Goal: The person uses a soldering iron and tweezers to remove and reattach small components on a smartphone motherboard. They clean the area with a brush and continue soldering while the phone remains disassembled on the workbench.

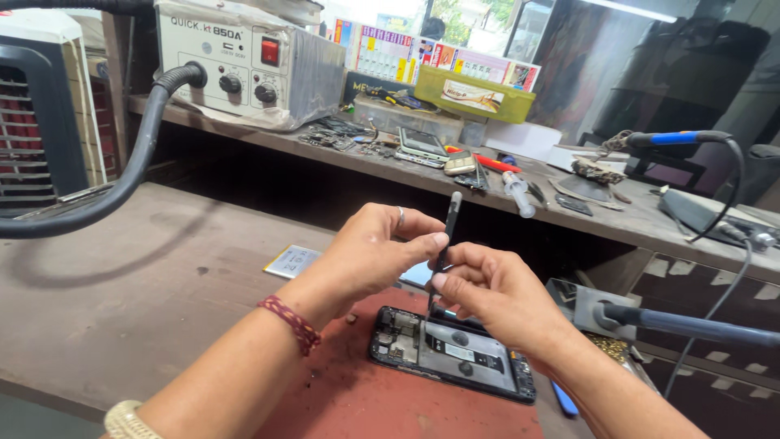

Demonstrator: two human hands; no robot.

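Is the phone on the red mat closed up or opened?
Opened: the phone lies back cover off, circuit board and inner parts exposed, under both hands holding tweezers.

Single head-worn view, looking forward and down, close over brown wooden workbench (122,301). Both hands near frame centre. Cluttered grey rear shelf (650,219) crosses upper frame, farther off. No second view.

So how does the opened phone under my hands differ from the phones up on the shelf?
The opened phone lies on the red mat with its back off, boards and metal shields exposed; the shelf phones look closed, with smooth faces showing. The opened phone lies alone, below the right hand and the dark tool; the shelf phones sit untouched amid clutter. All lie flat.
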